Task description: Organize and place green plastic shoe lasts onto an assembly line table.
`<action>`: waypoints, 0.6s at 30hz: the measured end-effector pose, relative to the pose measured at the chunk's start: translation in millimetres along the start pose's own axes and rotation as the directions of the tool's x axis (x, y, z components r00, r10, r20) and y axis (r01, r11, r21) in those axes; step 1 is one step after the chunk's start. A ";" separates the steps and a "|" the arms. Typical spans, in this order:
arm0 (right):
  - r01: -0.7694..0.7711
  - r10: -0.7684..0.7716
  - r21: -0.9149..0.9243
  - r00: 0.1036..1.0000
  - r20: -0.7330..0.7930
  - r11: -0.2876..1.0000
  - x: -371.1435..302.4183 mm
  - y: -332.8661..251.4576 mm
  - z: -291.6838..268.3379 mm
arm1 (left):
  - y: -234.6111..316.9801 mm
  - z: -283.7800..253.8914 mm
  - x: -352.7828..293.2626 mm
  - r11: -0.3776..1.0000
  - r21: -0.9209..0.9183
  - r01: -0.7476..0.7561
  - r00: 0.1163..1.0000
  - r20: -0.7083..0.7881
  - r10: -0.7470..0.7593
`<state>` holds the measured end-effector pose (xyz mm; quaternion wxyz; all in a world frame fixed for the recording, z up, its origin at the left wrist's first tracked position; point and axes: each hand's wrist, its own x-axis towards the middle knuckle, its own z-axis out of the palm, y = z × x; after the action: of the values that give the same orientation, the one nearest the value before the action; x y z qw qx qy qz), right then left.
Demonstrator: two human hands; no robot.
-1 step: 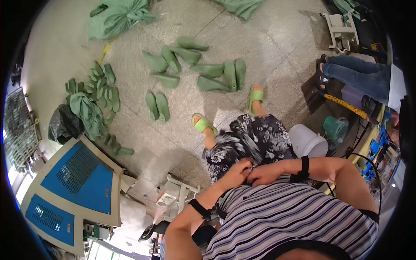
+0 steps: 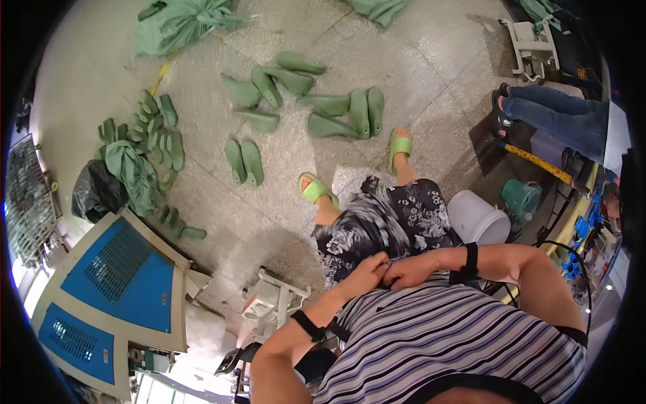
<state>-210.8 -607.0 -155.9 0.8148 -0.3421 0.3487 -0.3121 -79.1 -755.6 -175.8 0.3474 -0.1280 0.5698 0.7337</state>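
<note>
My left hand (image 2: 369, 275) and my right hand (image 2: 410, 271) meet at my waist, over the lap of my black and white flowered skirt or trousers (image 2: 404, 215). The fingers of both are curled in, tips close together. Whatever lies between them, if anything, is hidden. Just above the hands hangs the hem of my striped shirt (image 2: 444, 316). Beyond my feet in green slides (image 2: 313, 189), several green shoe lasts (image 2: 360, 113) lie scattered on the floor, apart from my hands. A pair of lasts (image 2: 252, 163) stands side by side to the left.
More green lasts (image 2: 158, 145) are heaped at the left by a green sack (image 2: 138, 178) and a black bag (image 2: 94, 192). A blue and cream machine (image 2: 118, 269) stands at lower left. On the right are a white bucket (image 2: 479, 219) and another person's legs (image 2: 552, 118).
The view has shifted slightly, so the floor things sit a little differently in it. Both hands stay together at my waist, with only a slight shift of the left forearm.
</note>
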 end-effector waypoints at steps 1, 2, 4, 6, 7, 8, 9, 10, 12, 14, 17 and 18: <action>-0.067 0.066 0.000 0.997 0.028 0.998 24.4 10.6 6.4 | -25.1 -10.5 -18.0 0.976 -0.043 0.214 0.973 0.099 -0.209; -0.133 0.133 0.000 0.990 0.044 0.991 48.4 30.0 13.5 | -37.2 -16.7 -36.0 0.949 0.039 0.314 0.942 0.113 -0.316; -0.042 0.036 0.119 0.998 0.055 0.992 91.4 60.9 26.7 | -80.5 -15.5 -73.8 0.921 0.015 0.389 0.911 0.143 -0.387; -0.063 0.041 0.180 0.992 0.121 0.982 133.6 66.0 39.8 | -111.2 -15.3 -95.6 0.909 -0.110 0.401 0.908 0.179 -0.379; -0.040 0.000 0.167 0.973 0.231 0.985 155.9 76.0 42.8 | -106.7 -22.5 -95.8 0.848 -0.084 0.524 0.833 0.260 -0.489; -0.016 -0.036 0.154 0.942 0.334 0.988 174.2 88.4 38.9 | -103.8 -33.7 -91.1 0.777 -0.046 0.628 0.741 0.339 -0.579; -0.018 -0.040 0.163 0.937 0.347 0.986 185.9 95.8 30.1 | -102.2 -55.1 -83.0 0.769 -0.058 0.636 0.737 0.340 -0.584; -0.037 -0.030 0.134 0.886 0.464 0.990 192.4 103.7 19.0 | -104.0 -87.8 -67.2 0.855 -0.040 0.517 0.771 0.455 -0.445; -0.071 -0.001 0.099 0.808 0.590 0.993 204.6 141.9 11.1 | -117.5 -171.8 -28.9 0.989 -0.073 0.129 0.892 0.444 -0.084; -0.037 -0.075 0.151 0.740 0.668 0.988 221.9 164.6 -21.7 | -152.3 -249.2 -0.4 0.977 -0.084 0.193 0.944 -0.257 -0.209; 0.142 -0.162 0.091 0.648 0.744 0.986 246.9 175.2 -99.9 | -266.1 -374.6 42.3 0.746 0.529 0.403 0.519 -0.804 0.289; 0.207 -0.177 0.045 0.676 0.715 0.977 260.2 158.3 -152.8 | -312.4 -416.8 35.5 0.646 0.544 0.534 0.508 -0.818 0.269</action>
<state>-141.4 -763.0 -450.8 0.8417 -0.4870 -0.0270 -0.2315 13.3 -1094.1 -562.4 0.1038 -0.3627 0.8961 0.2340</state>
